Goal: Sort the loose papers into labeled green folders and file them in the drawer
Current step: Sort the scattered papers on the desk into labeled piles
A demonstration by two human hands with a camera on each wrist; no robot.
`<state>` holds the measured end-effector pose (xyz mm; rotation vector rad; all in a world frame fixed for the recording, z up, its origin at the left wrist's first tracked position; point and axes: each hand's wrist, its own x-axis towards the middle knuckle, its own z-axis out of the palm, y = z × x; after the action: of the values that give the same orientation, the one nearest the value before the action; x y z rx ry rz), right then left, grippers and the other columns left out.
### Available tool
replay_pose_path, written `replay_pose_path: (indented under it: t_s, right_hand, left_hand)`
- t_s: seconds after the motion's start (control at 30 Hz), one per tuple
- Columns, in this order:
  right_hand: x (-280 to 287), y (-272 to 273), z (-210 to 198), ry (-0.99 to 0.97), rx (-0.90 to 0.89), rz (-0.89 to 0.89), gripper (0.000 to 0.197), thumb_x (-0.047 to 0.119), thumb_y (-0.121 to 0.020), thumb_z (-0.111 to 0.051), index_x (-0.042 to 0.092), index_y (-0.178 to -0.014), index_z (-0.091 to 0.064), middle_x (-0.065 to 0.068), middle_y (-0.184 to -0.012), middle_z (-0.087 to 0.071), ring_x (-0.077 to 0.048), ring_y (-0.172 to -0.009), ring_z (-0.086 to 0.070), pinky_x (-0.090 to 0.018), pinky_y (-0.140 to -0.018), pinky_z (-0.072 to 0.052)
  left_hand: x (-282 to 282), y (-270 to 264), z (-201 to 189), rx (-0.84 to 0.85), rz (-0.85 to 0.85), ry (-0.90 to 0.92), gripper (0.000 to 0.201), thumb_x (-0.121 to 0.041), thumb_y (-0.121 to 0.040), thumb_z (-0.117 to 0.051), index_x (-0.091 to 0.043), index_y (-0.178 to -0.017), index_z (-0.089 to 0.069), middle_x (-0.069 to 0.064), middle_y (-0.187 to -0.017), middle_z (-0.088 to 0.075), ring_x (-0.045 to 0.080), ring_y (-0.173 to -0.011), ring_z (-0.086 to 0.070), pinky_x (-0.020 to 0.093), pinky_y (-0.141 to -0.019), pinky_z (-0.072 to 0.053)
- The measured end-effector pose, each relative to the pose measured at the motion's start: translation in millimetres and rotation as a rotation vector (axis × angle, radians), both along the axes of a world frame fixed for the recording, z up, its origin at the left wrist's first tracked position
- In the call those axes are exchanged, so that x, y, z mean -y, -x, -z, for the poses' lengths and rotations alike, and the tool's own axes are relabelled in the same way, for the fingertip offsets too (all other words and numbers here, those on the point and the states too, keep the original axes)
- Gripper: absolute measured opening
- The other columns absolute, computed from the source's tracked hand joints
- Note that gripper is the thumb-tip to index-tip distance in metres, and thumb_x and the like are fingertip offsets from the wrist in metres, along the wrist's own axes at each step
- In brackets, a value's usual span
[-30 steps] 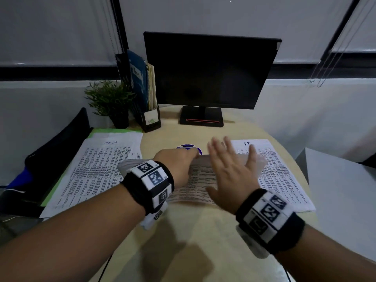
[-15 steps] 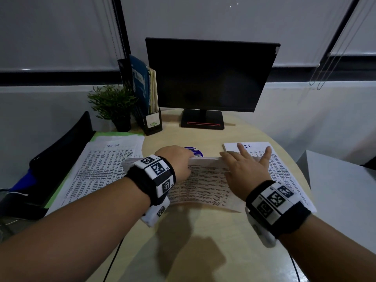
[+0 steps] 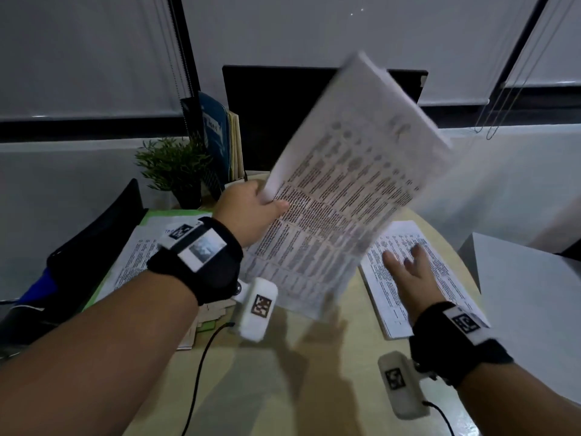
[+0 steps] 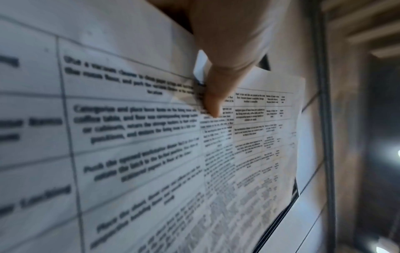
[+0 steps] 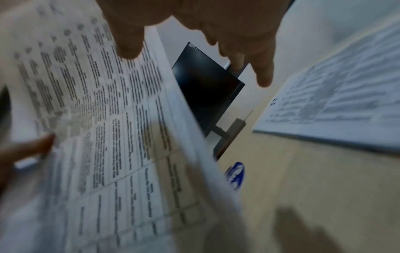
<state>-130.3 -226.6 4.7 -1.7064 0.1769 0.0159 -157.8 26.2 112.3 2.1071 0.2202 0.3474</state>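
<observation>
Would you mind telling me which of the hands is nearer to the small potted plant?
Left. The left hand grips a raised sheaf of papers just right of the potted plant; the right hand hovers open over the stack far across the table.

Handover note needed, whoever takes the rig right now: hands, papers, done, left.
Left hand: grips the lifted sheets by their left edge, thumb on the print, raised off the table.
Right hand: open, over the right stack, holding nothing.
Left stack lies on a green folder.
Done: one batch picked up.
Left: put the lifted sheets in their folder, sort the rest, file them. No drawer in view.
</observation>
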Motion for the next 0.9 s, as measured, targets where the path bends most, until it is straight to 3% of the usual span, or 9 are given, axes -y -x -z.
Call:
replay_pose_path:
  t_s: [0.13, 0.2, 0.27, 0.43, 0.5, 0.57, 0.63, 0.73, 0.9]
  right_hand:
    - [-13.3, 1.0, -18.2, -0.372, 0.044, -0.093, 0.049, 0.037, -0.079, -0.072, 0.023, -0.122, -0.051, 0.004, -0.122, -0.063, -0.021, -0.113, -0.059, -0.049, -0.09, -0.051]
    - [-17.2, 2.0, -27.1, -0.424, 0.106, -0.113, 0.018, 0.012, -0.093, -0.054, 0.024, -0.106, -0.059, 0.0, -0.104, -0.071, -0.027, -0.102, -0.065, -0.047, -0.085, -0.053]
    - [-20.0, 3.2, -28.7, -0.383, 0.126, -0.084, 0.028, 0.001, -0.095, -0.046, 0.025, -0.101, -0.059, 0.0, -0.1, -0.072, -0.027, -0.098, -0.067, -0.047, -0.084, -0.054]
    - [-34.3, 8.2, -18.8, -0.116, 0.234, 0.096, 0.029, 0.012, -0.089, -0.055, 0.041, -0.093, -0.052, 0.005, -0.103, -0.066, -0.023, -0.099, -0.064, -0.053, -0.088, -0.051]
    - [-37.6, 10.3, -20.0, -0.075, 0.304, 0.115, 0.028, 0.009, -0.092, -0.053, 0.034, -0.101, -0.047, 0.008, -0.104, -0.063, -0.02, -0.101, -0.061, -0.047, -0.088, -0.051]
    - [-38.5, 12.6, -21.3, -0.082, 0.358, 0.1, 0.027, 0.005, -0.094, -0.05, 0.029, -0.105, -0.043, 0.012, -0.102, -0.059, -0.01, -0.097, -0.059, -0.036, -0.082, -0.05]
    - [-38.7, 14.4, -15.1, -0.11, 0.325, 0.08, 0.028, 0.003, -0.094, -0.049, 0.029, -0.1, -0.04, 0.012, -0.1, -0.056, -0.001, -0.092, -0.057, -0.032, -0.08, -0.05]
    - [-38.5, 17.6, -1.9, -0.089, 0.206, 0.076, 0.032, 0.005, -0.09, -0.055, 0.032, -0.092, -0.037, 0.003, -0.099, -0.057, -0.017, -0.094, -0.059, -0.049, -0.085, -0.052]
    - [-38.2, 15.1, 4.7, -0.079, 0.197, 0.061, 0.026, -0.001, -0.091, -0.05, 0.017, -0.104, -0.036, 0.008, -0.094, -0.053, -0.006, -0.087, -0.055, -0.037, -0.079, -0.05]
  left_hand:
    - [-2.7, 1.3, 11.6, -0.133, 0.088, 0.283, 0.018, -0.015, -0.084, -0.069, -0.011, -0.102, -0.066, 0.007, -0.102, -0.07, 0.024, -0.096, -0.067, 0.044, -0.09, -0.053]
    - [-3.0, 3.9, 25.6, -0.145, 0.091, 0.266, 0.024, -0.016, -0.084, -0.069, -0.011, -0.108, -0.066, 0.006, -0.103, -0.071, 0.022, -0.098, -0.067, 0.044, -0.091, -0.053]
    - [0.2, 6.7, 38.3, -0.119, 0.059, 0.111, 0.026, -0.02, -0.086, -0.069, -0.014, -0.11, -0.066, 0.002, -0.102, -0.07, 0.02, -0.095, -0.066, 0.039, -0.086, -0.054]
    - [18.1, 16.4, 58.4, 0.003, 0.024, -0.171, 0.03, -0.028, -0.093, -0.058, -0.013, -0.119, -0.058, 0.002, -0.107, -0.067, 0.018, -0.096, -0.063, 0.036, -0.084, -0.053]
    - [20.5, 18.7, 67.9, 0.1, -0.031, -0.11, 0.027, -0.025, -0.093, -0.057, -0.009, -0.115, -0.057, 0.003, -0.1, -0.067, 0.016, -0.088, -0.063, 0.031, -0.078, -0.055]
    - [19.6, 19.8, 80.5, 0.107, -0.06, -0.016, 0.025, -0.023, -0.093, -0.059, -0.01, -0.113, -0.056, -0.002, -0.089, -0.066, 0.008, -0.078, -0.061, 0.013, -0.065, -0.051]
    - [19.7, 21.1, 93.2, 0.043, -0.059, 0.074, 0.03, -0.023, -0.09, -0.063, -0.011, -0.116, -0.054, -0.003, -0.092, -0.066, 0.01, -0.084, -0.064, 0.006, -0.059, -0.048]
    - [21.9, 27.2, 99.3, 0.021, -0.106, 0.267, 0.041, -0.018, -0.084, -0.069, -0.02, -0.117, -0.044, -0.011, -0.096, -0.063, 0.0, -0.086, -0.062, 0.011, -0.062, -0.048]
    - [24.4, 25.1, 94.6, 0.218, -0.046, 0.382, 0.027, -0.029, -0.083, -0.051, -0.028, -0.108, -0.04, -0.006, -0.101, -0.062, 0.001, -0.089, -0.064, 0.02, -0.069, -0.056]
